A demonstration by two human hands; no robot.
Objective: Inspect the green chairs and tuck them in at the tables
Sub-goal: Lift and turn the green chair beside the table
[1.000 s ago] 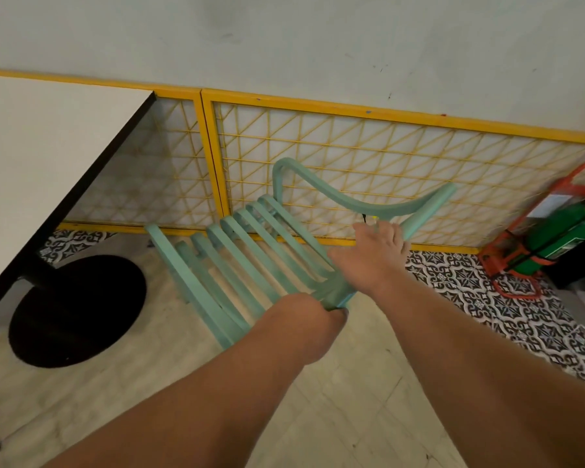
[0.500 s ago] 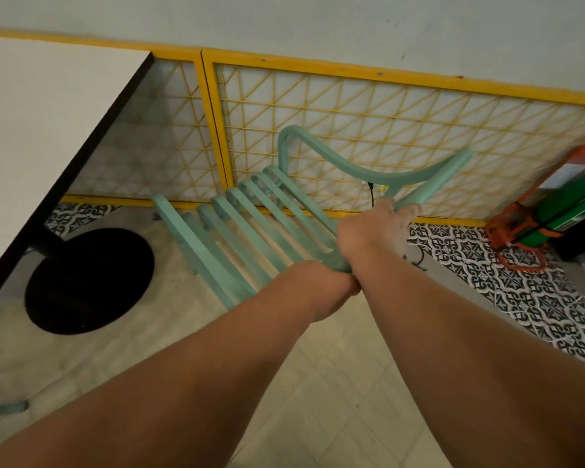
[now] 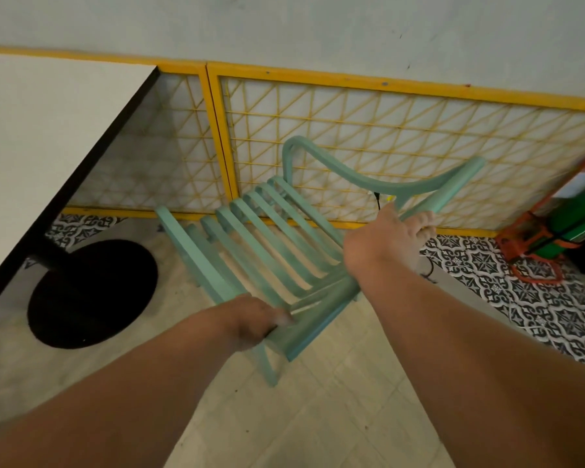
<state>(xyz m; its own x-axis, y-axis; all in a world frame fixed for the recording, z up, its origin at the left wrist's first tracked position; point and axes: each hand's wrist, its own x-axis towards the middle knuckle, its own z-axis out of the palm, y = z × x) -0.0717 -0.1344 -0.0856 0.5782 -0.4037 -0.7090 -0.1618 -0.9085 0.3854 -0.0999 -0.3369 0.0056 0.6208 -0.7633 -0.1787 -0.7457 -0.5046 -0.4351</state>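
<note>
I log 2 hands gripping the green chair (image 3: 196, 256), left hand (image 3: 254, 324) on the seat's side rail, right hand (image 3: 385, 243) on a backrest post, holding it tilted just right of the table (image 3: 41, 146), probably to check slats before tucking.

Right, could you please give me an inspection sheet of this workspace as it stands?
Surface: white table, black edge, round black base.
Job's things: green chair tipped, beside the table, not tucked in.
Clutter: nothing seen.
Grippers: left hand grips the seat's edge; right hand grips the back frame.
Cables: black cable hangs at the lattice behind the chair.
Surroundings: yellow lattice panel on the wall; green cylinder in a red stand, right; patterned floor tiles.
</note>
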